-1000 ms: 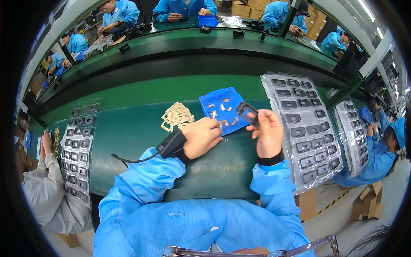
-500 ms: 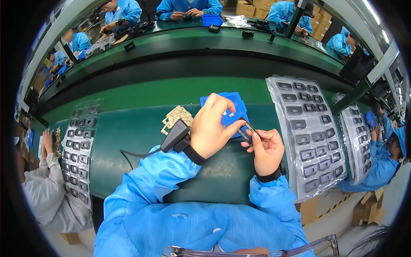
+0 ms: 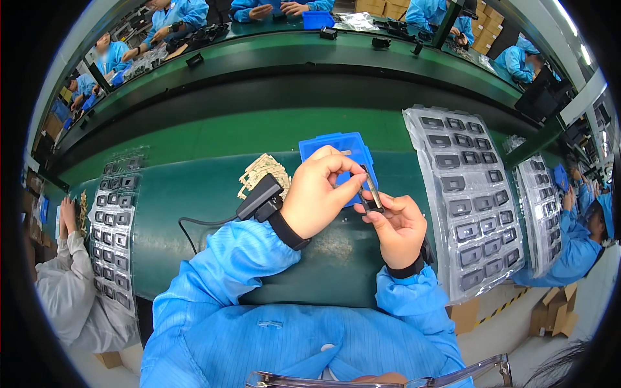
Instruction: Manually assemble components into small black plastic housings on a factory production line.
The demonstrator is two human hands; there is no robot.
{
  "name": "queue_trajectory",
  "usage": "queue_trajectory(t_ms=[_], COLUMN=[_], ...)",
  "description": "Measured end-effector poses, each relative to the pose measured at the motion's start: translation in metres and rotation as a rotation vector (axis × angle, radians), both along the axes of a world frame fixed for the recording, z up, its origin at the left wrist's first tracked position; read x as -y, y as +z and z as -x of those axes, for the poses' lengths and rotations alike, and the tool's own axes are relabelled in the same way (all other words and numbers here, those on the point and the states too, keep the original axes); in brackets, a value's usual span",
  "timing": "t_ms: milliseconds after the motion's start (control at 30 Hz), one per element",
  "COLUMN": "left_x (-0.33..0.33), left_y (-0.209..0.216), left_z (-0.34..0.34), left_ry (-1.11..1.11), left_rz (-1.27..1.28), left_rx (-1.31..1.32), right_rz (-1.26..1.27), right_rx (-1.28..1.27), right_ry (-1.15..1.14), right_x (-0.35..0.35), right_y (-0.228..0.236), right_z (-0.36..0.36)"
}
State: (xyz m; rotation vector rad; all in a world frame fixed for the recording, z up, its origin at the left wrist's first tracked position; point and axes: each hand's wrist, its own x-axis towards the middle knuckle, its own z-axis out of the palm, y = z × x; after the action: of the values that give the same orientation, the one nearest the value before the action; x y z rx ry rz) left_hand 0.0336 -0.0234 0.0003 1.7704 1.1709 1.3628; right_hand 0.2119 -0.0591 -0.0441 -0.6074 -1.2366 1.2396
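Pinching a small dark rectangular part [image 3: 371,193] by its thin edges just in front of the blue tray [image 3: 336,143], the right hand [image 3: 398,226] steadies it while the left hand [image 3: 320,194] closes fingertips on its top; it looks light, stiff and easily dropped.

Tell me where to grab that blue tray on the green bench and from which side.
Grip the blue tray by its far rim, coming from above and behind. It lies flat, and that raised edge is the only bare part: the left hand and right hand cover its near half.
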Motion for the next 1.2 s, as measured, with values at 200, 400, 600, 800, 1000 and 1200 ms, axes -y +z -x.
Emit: queue_trajectory(t_ms=[200, 400, 600, 800, 1000, 1200], left_x=[0.000, 0.013, -0.012, -0.002, 0.009, 0.012], left_y=[-0.003, -0.009, -0.019, -0.006, -0.007, -0.002], left_z=[0.004, 0.007, 0.035, 0.023, 0.010, 0.010], left_ry=[0.025, -0.021, 0.139, 0.002, -0.454, -0.442], left_rz=[-0.152, -0.293, -0.254, -0.259, 0.274, 0.311], left_rx=[-0.153, -0.125, -0.589, -0.358, 0.205, 0.167], right_rz=[0.046, 0.146, 0.240, 0.199, 0.177, 0.093], right_rx=[0.003, -0.017, -0.010, -0.010, 0.018, 0.030], right_ry=[0.113, -0.046, -0.119, -0.071, 0.014, -0.007], right_x=[0.000, -0.004, -0.006, -0.005, 0.000, 0.002], right_y=[0.002, -0.002, 0.005, -0.001, 0.003, 0.000], right_z=[-0.001, -0.004, -0.004, -0.006, -0.003, -0.003])
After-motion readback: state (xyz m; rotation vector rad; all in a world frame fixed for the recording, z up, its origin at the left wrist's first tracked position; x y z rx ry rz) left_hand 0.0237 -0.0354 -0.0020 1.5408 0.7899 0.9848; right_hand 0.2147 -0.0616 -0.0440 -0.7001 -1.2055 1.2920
